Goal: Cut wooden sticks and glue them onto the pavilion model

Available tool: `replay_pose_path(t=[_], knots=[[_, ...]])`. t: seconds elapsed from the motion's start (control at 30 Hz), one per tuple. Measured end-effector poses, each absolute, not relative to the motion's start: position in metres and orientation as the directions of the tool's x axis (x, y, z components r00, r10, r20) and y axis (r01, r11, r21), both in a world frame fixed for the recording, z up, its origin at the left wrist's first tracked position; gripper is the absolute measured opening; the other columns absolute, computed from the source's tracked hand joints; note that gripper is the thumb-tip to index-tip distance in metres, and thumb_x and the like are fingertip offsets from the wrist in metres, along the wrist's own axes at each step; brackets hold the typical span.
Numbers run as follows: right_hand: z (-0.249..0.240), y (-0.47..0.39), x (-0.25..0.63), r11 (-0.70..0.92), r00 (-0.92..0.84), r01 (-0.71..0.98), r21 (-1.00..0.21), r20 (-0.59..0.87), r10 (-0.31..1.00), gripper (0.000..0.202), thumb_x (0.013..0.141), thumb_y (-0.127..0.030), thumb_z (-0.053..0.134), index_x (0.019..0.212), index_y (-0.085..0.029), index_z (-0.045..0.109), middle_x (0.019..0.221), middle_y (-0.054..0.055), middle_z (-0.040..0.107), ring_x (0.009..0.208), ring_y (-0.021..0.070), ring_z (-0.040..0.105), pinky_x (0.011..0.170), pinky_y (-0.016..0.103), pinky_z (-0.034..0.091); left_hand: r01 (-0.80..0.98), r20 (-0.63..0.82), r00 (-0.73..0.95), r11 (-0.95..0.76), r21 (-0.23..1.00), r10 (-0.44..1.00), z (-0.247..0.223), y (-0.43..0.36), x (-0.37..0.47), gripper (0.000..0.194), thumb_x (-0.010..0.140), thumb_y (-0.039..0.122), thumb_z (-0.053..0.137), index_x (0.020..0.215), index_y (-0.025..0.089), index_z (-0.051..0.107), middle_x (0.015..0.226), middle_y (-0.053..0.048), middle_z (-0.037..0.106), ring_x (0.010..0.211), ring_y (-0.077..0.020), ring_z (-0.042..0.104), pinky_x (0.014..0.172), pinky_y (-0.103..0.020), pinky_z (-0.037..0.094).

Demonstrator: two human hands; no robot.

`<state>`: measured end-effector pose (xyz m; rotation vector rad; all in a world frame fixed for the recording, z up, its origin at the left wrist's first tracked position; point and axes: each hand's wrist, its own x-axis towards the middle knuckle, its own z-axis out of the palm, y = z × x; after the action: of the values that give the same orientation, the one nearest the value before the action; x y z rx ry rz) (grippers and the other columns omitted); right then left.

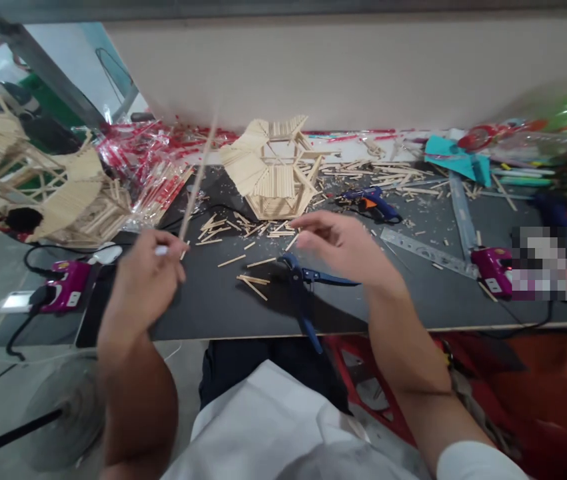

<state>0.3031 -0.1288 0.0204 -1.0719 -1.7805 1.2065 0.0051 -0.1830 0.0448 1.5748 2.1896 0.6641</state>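
Observation:
A long thin wooden stick (198, 180) rises from my left hand (146, 277), whose fingers are closed round its lower end. My right hand (336, 243) hovers over the dark table with its fingers curved and apart, holding nothing that shows. Just below it lies a blue cutter (296, 287) with its handles spread, one of them reaching past the table's front edge. Short cut sticks (253, 287) lie left of the cutter. Behind the hands stands a many-sided model made of sticks (273, 170).
A blue glue gun (370, 200), a clear ruler (426, 253) and a purple power socket (496, 270) are on the right. On the left are another purple socket (66, 287), a larger stick model (63, 193) and red-and-clear wrappers (150, 187). Stick scraps litter the back.

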Motion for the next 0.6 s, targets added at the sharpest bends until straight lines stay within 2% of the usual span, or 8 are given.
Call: replay_pose_path(t=[0.07, 0.1, 0.17, 0.3, 0.43, 0.5, 0.6], knots=[[0.014, -0.133, 0.284, 0.126, -0.488, 0.148, -0.981, 0.039, 0.872, 0.044, 0.091, -0.049, 0.063, 0.121, -0.017, 0.064, 0.087, 0.003, 0.068, 0.063, 0.0119, 0.058, 0.059, 0.025, 0.047, 0.627, -0.2, -0.196, 0.28, 0.727, 0.96, 0.029, -0.204, 0.03, 0.023, 0.093, 0.045, 0.052, 0.097, 0.022, 0.055, 0.054, 0.004, 0.058, 0.047, -0.016, 0.052, 0.052, -0.025, 0.039], [0.01, -0.133, 0.276, 0.097, -0.508, 0.115, -0.989, 0.025, 0.861, 0.045, 0.092, -0.051, 0.061, 0.121, -0.017, 0.063, 0.083, 0.002, 0.066, 0.06, 0.011, 0.055, 0.057, 0.025, 0.046, 0.541, -0.241, -0.125, 0.269, 0.797, 0.963, 0.021, -0.211, 0.043, 0.024, 0.092, 0.046, 0.053, 0.096, 0.023, 0.053, 0.053, 0.004, 0.057, 0.045, -0.0156, 0.05, 0.05, -0.025, 0.037], [0.0, -0.131, 0.266, 0.067, -0.529, 0.062, -0.996, 0.025, 0.849, 0.043, 0.093, -0.057, 0.058, 0.108, -0.017, 0.065, 0.074, -0.001, 0.061, 0.054, 0.0097, 0.05, 0.052, 0.024, 0.042, 0.449, -0.269, -0.022, 0.25, 0.858, 0.963, 0.007, -0.22, 0.064, 0.024, 0.093, 0.048, 0.055, 0.094, 0.024, 0.052, 0.054, 0.005, 0.057, 0.044, -0.0146, 0.049, 0.049, -0.024, 0.035], [-0.01, -0.122, 0.27, 0.035, -0.515, 0.033, -0.999, 0.013, 0.857, 0.048, 0.091, -0.066, 0.057, 0.086, -0.019, 0.062, 0.061, -0.004, 0.053, 0.05, 0.0086, 0.046, 0.048, 0.022, 0.035, 0.404, -0.263, 0.154, 0.182, 0.897, 0.952, -0.006, -0.216, 0.089, 0.023, 0.097, 0.046, 0.054, 0.097, 0.023, 0.056, 0.063, 0.002, 0.063, 0.055, -0.0146, 0.056, 0.054, -0.024, 0.04], [-0.012, -0.11, 0.282, 0.006, -0.496, 0.079, -0.997, -0.034, 0.868, 0.053, 0.086, -0.071, 0.06, 0.082, -0.018, 0.063, 0.059, -0.004, 0.052, 0.049, 0.0091, 0.045, 0.048, 0.023, 0.034, 0.15, -0.203, 0.335, 0.161, 0.976, 0.92, -0.005, -0.182, 0.105, 0.038, 0.096, 0.052, 0.056, 0.114, 0.018, 0.056, 0.098, -0.008, 0.073, 0.078, -0.0146, 0.066, 0.066, -0.024, 0.05], [-0.011, -0.103, 0.287, 0.037, -0.479, 0.124, -0.992, -0.027, 0.877, 0.054, 0.084, -0.071, 0.062, 0.073, -0.018, 0.06, 0.058, -0.004, 0.051, 0.052, 0.0094, 0.044, 0.05, 0.023, 0.035, -0.005, -0.191, 0.37, 0.208, 0.978, 0.909, -0.005, -0.16, 0.117, 0.045, 0.091, 0.06, 0.061, 0.098, 0.015, 0.058, 0.089, -0.008, 0.073, 0.073, -0.0134, 0.067, 0.07, -0.024, 0.053], [-0.003, -0.091, 0.299, 0.113, -0.433, 0.261, -0.959, -0.011, 0.901, 0.056, 0.085, -0.069, 0.063, 0.062, -0.019, 0.054, 0.057, -0.004, 0.048, 0.054, 0.0097, 0.043, 0.053, 0.025, 0.034, -0.19, -0.228, 0.449, 0.342, 0.92, 0.864, -0.009, -0.136, 0.135, 0.052, 0.084, 0.066, 0.067, 0.084, 0.015, 0.055, 0.071, -0.002, 0.067, 0.057, -0.0121, 0.064, 0.056, -0.023, 0.052]])
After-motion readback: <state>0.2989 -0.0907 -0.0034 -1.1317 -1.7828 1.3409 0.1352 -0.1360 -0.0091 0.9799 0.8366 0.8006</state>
